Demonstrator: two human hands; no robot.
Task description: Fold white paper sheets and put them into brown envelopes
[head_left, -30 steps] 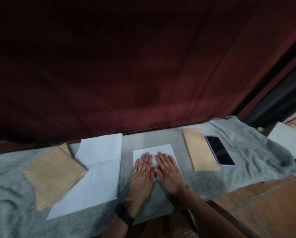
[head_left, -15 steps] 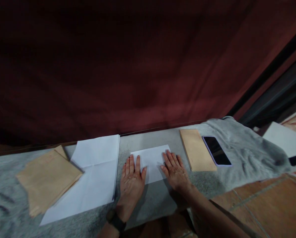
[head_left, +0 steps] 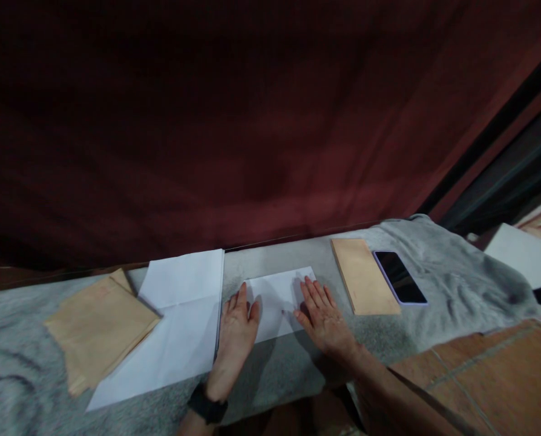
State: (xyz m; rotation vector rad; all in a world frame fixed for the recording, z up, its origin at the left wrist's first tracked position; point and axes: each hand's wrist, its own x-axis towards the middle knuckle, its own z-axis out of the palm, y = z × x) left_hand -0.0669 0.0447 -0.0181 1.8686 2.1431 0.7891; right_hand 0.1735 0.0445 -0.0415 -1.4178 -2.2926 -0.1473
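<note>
A small folded white paper [head_left: 275, 303] lies flat in front of me on the grey cloth. My left hand [head_left: 238, 327] is at its left edge, index finger and thumb stretched out and apart; the other fingers are partly tucked out of sight. Across the paper's right side my right hand [head_left: 322, 318] rests palm down, fingers extended. Neither hand grips anything. To the left of my left hand is a stack of larger white sheets [head_left: 184, 333] with a crease across the top one. Several brown paper envelopes [head_left: 102, 333] overlap that stack's left part.
Right of my right hand lies a neat stack of brown envelopes [head_left: 365, 275], and beside it a phone [head_left: 400, 277] in a purple case. Grey cloth [head_left: 465, 284] covers the surface, bunched at the right. A dark red curtain [head_left: 252, 151] hangs behind. Tiled floor [head_left: 488, 369] shows lower right.
My left hand has shifted left to the paper's edge, and its fingers are less spread. The right hand stays on the paper. The whole view has moved slightly.
</note>
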